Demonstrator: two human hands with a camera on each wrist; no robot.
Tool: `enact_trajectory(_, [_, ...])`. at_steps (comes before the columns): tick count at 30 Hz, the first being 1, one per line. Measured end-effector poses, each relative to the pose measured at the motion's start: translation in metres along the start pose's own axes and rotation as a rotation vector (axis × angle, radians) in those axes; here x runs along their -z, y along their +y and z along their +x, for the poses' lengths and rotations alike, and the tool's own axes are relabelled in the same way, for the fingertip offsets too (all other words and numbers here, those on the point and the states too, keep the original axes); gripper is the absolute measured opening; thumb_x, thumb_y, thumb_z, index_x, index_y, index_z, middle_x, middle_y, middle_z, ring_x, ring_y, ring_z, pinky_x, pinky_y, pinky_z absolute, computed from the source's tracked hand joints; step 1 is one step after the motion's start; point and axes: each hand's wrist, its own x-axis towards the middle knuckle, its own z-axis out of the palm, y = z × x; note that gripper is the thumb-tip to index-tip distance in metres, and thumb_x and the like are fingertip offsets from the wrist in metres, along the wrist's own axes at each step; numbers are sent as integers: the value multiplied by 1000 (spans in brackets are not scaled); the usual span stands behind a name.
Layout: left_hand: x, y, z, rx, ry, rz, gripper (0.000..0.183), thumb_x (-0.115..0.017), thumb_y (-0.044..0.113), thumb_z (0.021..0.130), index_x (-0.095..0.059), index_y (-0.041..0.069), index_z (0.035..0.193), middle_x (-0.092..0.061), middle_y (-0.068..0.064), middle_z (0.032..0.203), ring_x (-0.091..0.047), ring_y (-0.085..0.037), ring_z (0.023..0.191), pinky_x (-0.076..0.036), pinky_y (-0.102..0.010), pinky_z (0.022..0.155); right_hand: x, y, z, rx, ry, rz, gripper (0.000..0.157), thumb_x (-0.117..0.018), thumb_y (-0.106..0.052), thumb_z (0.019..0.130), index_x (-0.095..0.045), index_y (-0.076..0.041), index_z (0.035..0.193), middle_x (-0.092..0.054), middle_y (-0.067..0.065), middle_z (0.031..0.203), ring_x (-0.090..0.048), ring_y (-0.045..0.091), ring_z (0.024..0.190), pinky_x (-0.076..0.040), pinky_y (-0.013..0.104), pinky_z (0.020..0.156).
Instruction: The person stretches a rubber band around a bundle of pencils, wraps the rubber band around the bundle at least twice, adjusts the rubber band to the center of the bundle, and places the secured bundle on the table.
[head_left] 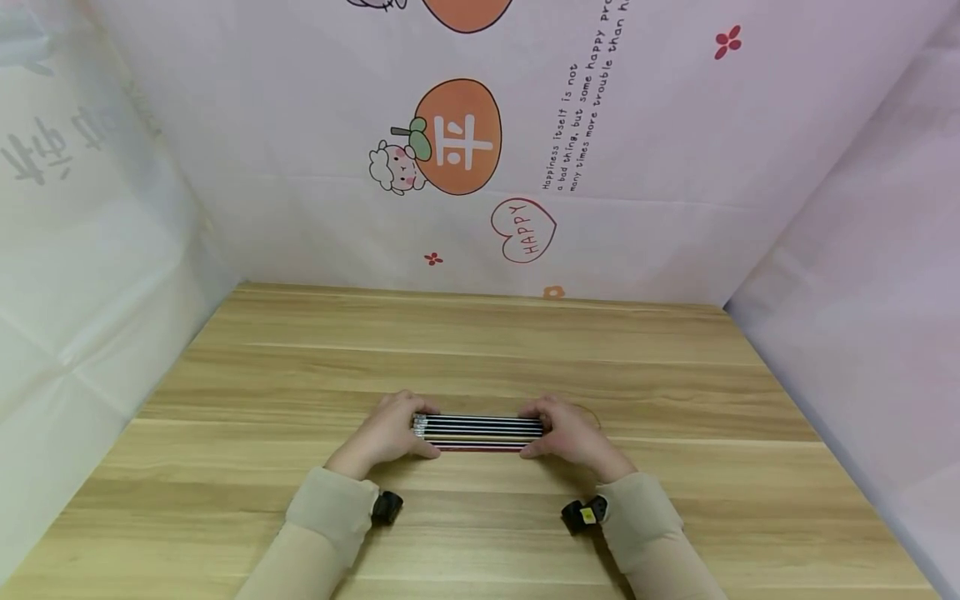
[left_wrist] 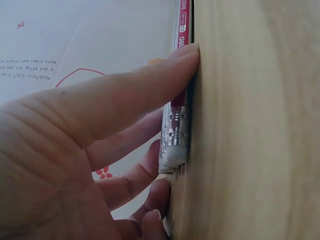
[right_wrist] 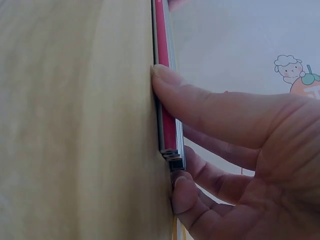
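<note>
Several striped pencils (head_left: 480, 427) lie side by side in a flat row on the wooden table, a red one (left_wrist: 176, 100) nearest the person. My left hand (head_left: 388, 429) grips the row at its eraser end, thumb along the near side and fingers at the far side. White erasers (left_wrist: 176, 154) in silver ferrules show in the left wrist view. At the opposite end, my right hand (head_left: 567, 433) holds the pencils (right_wrist: 166, 117) between thumb and fingers, one fingertip close to their ends. Behind the right hand lies a thin yellowish loop, like a rubber band (head_left: 596, 417).
The wooden table (head_left: 480, 350) runs back to a pale printed sheet (head_left: 637, 242) hanging behind it. Similar pale sheets hang at the left (head_left: 90, 275) and right (head_left: 862, 292). Each wrist wears a small black camera.
</note>
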Motion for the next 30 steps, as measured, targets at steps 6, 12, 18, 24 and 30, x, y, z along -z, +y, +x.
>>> enact_trajectory(6, [0,0,0,1,-13,-9,56,-86,31,60,-65,21,111,-56,0,111,-44,-27,111,-40,-46,95,0,-1,0,23,-11,-37,49,-83,-19,67,-65,-11,111,-57,0,102,-50,16,88,-46,35,78])
enact_trajectory(12, [0,-1,1,4,-21,-2,56,-86,32,61,-65,23,112,-55,0,109,-43,-25,107,-41,-43,90,0,-2,1,20,-17,-62,49,-84,-20,66,-65,-12,111,-56,1,104,-51,17,93,-47,41,86])
enact_trajectory(18, [-1,2,-1,6,-21,-2,56,-85,33,62,-64,23,114,-54,-1,109,-43,-23,102,-41,-40,87,-1,-3,1,29,-18,-108,48,-84,-20,66,-65,-10,109,-56,1,102,-51,16,91,-48,40,84])
enact_trajectory(24, [-1,5,-1,-2,-25,-3,48,-82,32,67,-65,23,111,-55,-2,114,-42,-26,109,-39,-47,93,-2,-4,1,43,-22,-125,39,-81,-19,69,-65,-9,104,-57,2,99,-51,16,89,-49,37,80])
enact_trajectory(30, [-2,5,-1,-6,-29,-9,37,-80,31,71,-66,23,104,-58,-2,115,-41,-27,116,-37,-49,99,-2,-4,1,49,-19,-135,29,-80,-18,71,-65,-11,95,-55,0,92,-50,14,81,-46,31,72])
